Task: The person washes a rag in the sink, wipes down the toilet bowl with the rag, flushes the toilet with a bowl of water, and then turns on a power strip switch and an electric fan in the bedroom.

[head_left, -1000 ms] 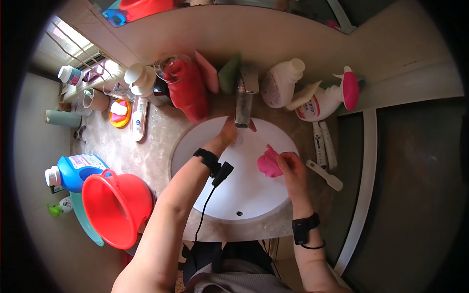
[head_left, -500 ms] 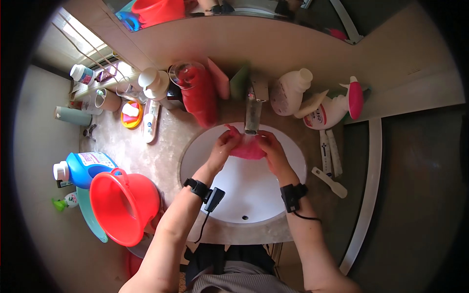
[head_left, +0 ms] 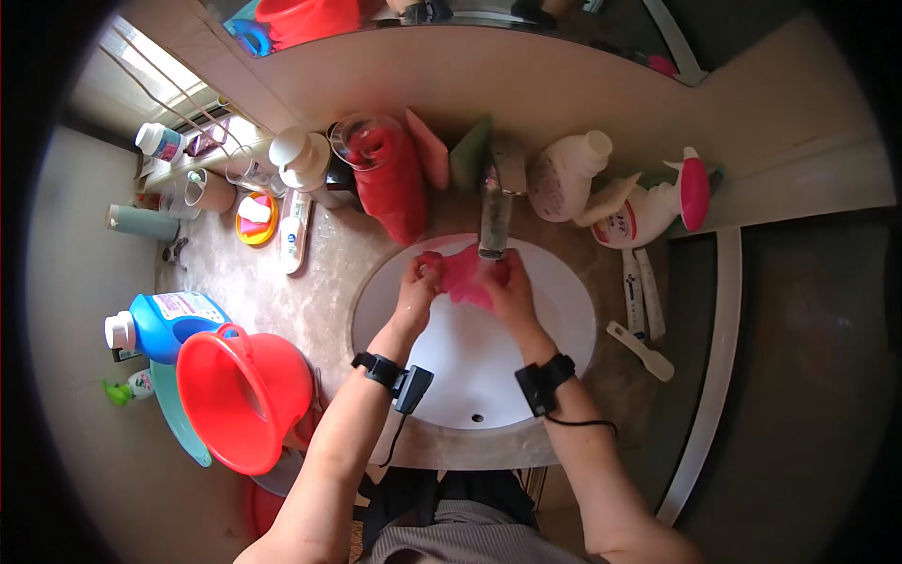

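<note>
Pink cloth at the tap, in both hands

The pink cloth (head_left: 462, 273) hangs stretched between the fingers, over the white sink (head_left: 470, 367). The left hand (head_left: 414, 291) pinches one side, fingers curled in on it; the right hand (head_left: 510, 294) grips the other, just under the faucet (head_left: 494, 218), its fingertips partly hidden. I'd call it midway: cloth spread out at the spout, not yet let go or set down. Beyond the fingers stands a red bundle (head_left: 390, 188); well to their left, a red bucket (head_left: 289, 395).
</note>
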`<state>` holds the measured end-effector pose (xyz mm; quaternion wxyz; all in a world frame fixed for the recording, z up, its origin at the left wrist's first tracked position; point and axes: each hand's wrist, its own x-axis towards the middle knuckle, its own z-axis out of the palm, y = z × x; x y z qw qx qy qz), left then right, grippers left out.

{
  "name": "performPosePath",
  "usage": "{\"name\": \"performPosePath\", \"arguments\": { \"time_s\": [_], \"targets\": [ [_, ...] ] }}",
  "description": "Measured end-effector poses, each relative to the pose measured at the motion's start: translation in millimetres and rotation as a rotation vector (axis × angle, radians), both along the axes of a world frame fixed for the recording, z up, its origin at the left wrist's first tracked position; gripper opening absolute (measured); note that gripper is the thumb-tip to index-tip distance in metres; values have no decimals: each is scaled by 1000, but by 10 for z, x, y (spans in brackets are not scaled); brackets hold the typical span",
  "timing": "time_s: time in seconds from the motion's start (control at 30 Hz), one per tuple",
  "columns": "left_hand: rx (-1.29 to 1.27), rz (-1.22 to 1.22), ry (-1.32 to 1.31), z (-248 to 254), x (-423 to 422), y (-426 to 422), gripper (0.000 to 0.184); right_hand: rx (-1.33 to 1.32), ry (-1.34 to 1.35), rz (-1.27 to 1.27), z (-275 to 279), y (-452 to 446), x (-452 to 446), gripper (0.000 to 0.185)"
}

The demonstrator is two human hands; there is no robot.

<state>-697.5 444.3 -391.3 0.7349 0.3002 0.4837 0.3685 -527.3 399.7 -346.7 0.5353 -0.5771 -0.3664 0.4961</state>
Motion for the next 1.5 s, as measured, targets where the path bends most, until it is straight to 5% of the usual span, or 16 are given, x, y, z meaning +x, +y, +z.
{"name": "performPosePath", "arguments": {
  "time_s": [0.13, 0.2, 0.27, 0.37, 0.43, 0.5, 0.63, 0.7, 0.83, 0.9, 1.0, 1.17, 1.2, 1.27, 1.37, 1.5],
  "targets": [
    [-385, 216, -324, 139, 329, -264, 30, 208, -245, 21, 207, -195, -484, 24],
    [-486, 220, -895, -907, 364, -583, 24, 251, -777, 24, 194, -307, -624, 18],
    [-379, 159, -860, -562, 322, -761, 22, 270, -765, 36, 108, -326, -544, 17],
    [-551, 119, -564, -211, 318, -772, 29, 275, -738, 59, -178, -374, -322, 16],
    [-432, -195, 8, 348, 327, -727, 30, -63, -906, 89, -371, -383, -138, 21],
    [-419, -128, 11, 427, 307, -734, 29, -80, -879, 54, -316, -377, -94, 20],
    [185, -190, 414, 472, -91, -583, 30, 59, -701, 138, 7, -496, 258, 21],
    [726, -593, 835, 439, -394, -527, 25, 45, -764, 305, 113, -637, 486, 22],
    [963, -829, 999, 367, -638, -761, 24, -433, -782, 553, 18, -755, 632, 30],
    [810, -874, 1056, 128, -654, -779, 34, -349, -822, 380, -189, -687, 462, 43],
    [371, -546, 1163, 30, -434, -757, 51, -311, -925, 449, -589, -594, 69, 52],
    [30, -230, 818, -487, -114, -735, 43, -392, -689, 583, -875, -401, -155, 40],
    [-265, -202, 321, -280, -70, -594, 30, -361, -330, 468, -789, -369, -78, 33],
    [-268, -229, 199, -218, -55, -404, 25, -342, 193, 331, -491, -319, 116, 22],
    [-203, -235, -1, -137, 179, -215, 20, -324, 266, 188, -97, -279, 322, 25],
    [158, -363, 152, -96, 416, 88, 20, -82, -15, 15, -547, -358, 568, 33]
  ]
}}
